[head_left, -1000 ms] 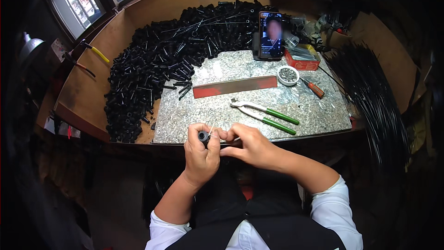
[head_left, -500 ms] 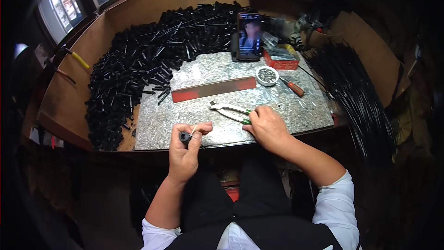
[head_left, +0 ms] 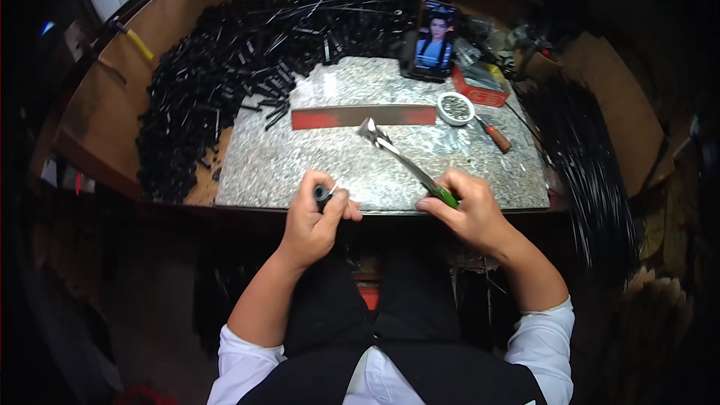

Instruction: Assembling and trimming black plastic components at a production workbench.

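Observation:
Closed round a short black tubular part (head_left: 322, 194) is my left hand (head_left: 313, 219), near the front edge of the stone slab. A thin pale piece sticks out by its thumb. My right hand (head_left: 471, 210) grips the green handles of metal pincers (head_left: 409, 163), whose head points up and left, off toward the flat bar. That bar (head_left: 364, 117), grey-brown with red ends, lies across the slab (head_left: 300, 169). To its right are a white bowl (head_left: 455, 108) of small metal bits and a screwdriver (head_left: 495, 137) with a reddish-brown handle.
A large heap of black tubular parts (head_left: 225, 67) fills the left and back. A phone (head_left: 433, 39) stands upright beside a red box (head_left: 481, 88). Long black rods (head_left: 592, 165) lie at the right. Yellow-handled pliers (head_left: 139, 43) hang at the left wall.
My right hand has picked the pincers up off the slab and closed round both handles. The left hand still holds the black part. The whole view has shifted.

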Tool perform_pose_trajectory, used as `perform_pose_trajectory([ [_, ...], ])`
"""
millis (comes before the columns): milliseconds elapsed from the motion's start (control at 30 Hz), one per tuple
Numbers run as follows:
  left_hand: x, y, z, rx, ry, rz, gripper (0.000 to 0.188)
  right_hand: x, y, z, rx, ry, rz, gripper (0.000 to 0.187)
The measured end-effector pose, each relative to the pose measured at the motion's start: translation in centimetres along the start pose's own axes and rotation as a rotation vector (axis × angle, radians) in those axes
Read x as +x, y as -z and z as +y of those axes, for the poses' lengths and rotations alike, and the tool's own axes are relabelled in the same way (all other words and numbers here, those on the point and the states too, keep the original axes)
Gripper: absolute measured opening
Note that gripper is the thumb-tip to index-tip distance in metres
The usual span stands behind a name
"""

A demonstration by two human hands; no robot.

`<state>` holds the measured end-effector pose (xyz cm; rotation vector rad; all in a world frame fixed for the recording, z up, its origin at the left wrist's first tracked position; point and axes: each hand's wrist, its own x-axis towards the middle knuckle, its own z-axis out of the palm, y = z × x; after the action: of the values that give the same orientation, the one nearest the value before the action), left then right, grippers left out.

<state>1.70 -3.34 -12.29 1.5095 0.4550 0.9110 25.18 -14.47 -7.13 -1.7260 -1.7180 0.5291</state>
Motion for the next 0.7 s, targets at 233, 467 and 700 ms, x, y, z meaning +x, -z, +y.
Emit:
perform_pose_trajectory([
  [233,0.4,-0.5,-1.4,0.208,-0.257,0.217,0.027,0.4,0.2,-1.4,-0.568,0.438,0.401,0.025],
  [467,-0.4,-0.5,-1.0,0.046,-0.033,0.114,0.06,0.8,-0.2,-0.4,-0.939,0.525,0.48,0.028],
  [700,-0.3,-1.8,-1.5,0.101,-0.074,0.217,0.047,0.3,-0.3,-0.8,-0.892,0.517,0.369,0.013],
])
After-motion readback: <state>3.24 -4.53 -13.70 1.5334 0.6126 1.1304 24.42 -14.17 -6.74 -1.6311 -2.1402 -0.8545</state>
